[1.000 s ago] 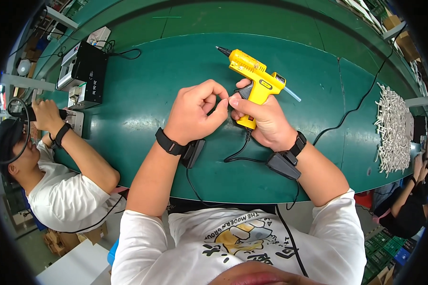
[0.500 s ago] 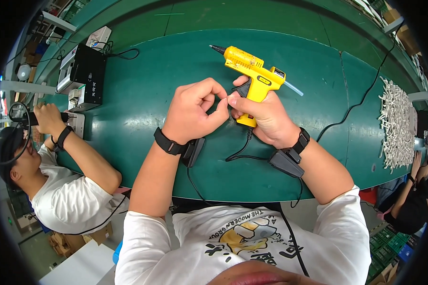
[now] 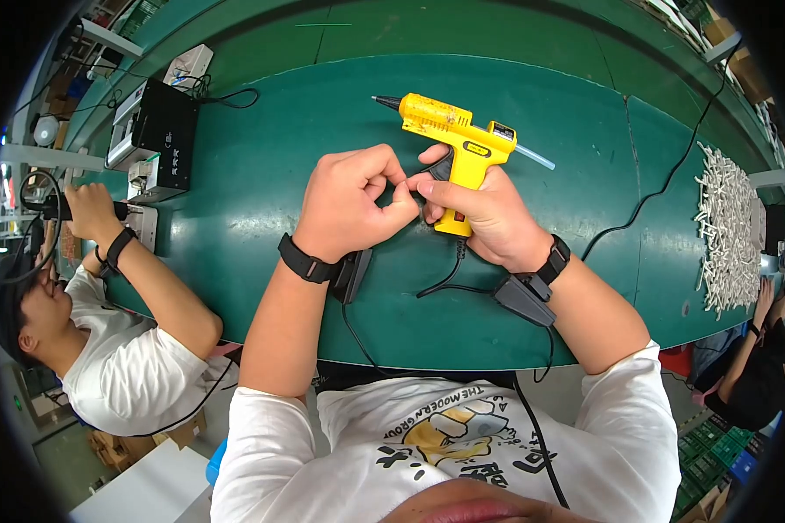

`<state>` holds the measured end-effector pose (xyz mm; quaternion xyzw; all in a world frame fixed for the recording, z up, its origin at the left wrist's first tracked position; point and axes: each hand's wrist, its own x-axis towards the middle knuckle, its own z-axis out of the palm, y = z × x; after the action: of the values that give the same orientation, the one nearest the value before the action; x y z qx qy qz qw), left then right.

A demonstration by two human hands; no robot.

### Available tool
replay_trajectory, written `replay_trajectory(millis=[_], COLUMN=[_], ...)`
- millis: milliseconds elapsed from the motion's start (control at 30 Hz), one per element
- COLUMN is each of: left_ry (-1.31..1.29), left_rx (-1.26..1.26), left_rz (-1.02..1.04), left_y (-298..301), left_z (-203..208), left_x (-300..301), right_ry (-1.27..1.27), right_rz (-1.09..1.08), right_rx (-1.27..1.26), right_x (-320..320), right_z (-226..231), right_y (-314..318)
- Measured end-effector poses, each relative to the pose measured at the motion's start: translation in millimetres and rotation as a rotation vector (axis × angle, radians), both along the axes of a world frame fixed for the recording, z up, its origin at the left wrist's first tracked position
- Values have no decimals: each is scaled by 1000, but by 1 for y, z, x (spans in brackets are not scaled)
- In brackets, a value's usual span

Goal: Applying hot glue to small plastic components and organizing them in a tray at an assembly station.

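A yellow hot glue gun (image 3: 471, 166) is gripped by its handle in my right hand (image 3: 508, 225), its black nozzle aimed to the far left. From its back end sticks a clear glue stick (image 3: 535, 157). My left hand (image 3: 347, 207) is closed in a pinch, its thumb and forefinger tips meeting beside my right thumb, left of the handle. Whatever those fingertips hold, if anything, is too small or hidden to make out. A black power cord (image 3: 449, 281) runs out of the bottom of the handle toward my right wrist.
Green work table (image 3: 262, 174) lies under my hands. At the left stand a black box-shaped device (image 3: 167, 135) and a co-worker in a white shirt (image 3: 135, 375). A pile of small whitish pieces (image 3: 726, 231) covers the right end, with another person's arm (image 3: 741, 349) nearby.
The glue gun has shifted slightly left, and its nozzle has tipped a little lower. My left hand has moved very slightly left, still pinched. The co-worker's head and hand shifted a bit.
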<state>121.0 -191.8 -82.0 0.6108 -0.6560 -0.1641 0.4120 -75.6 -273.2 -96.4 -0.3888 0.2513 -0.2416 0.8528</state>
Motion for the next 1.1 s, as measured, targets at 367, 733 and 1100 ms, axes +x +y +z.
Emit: replay_trajectory(millis=[367, 733, 1100], left_ry=[-11, 53, 101], left_rx=[-20, -137, -77], left_rz=[46, 113, 17], left_y=[-4, -6, -5], left_z=[0, -5, -6], left_x=[11, 10, 12], right_ry=[-16, -66, -55], right_rz=[30, 2, -17], right_rx=[13, 107, 111], right_x=[5, 4, 2], right_z=[2, 1, -2], right_y=[-4, -6, -6])
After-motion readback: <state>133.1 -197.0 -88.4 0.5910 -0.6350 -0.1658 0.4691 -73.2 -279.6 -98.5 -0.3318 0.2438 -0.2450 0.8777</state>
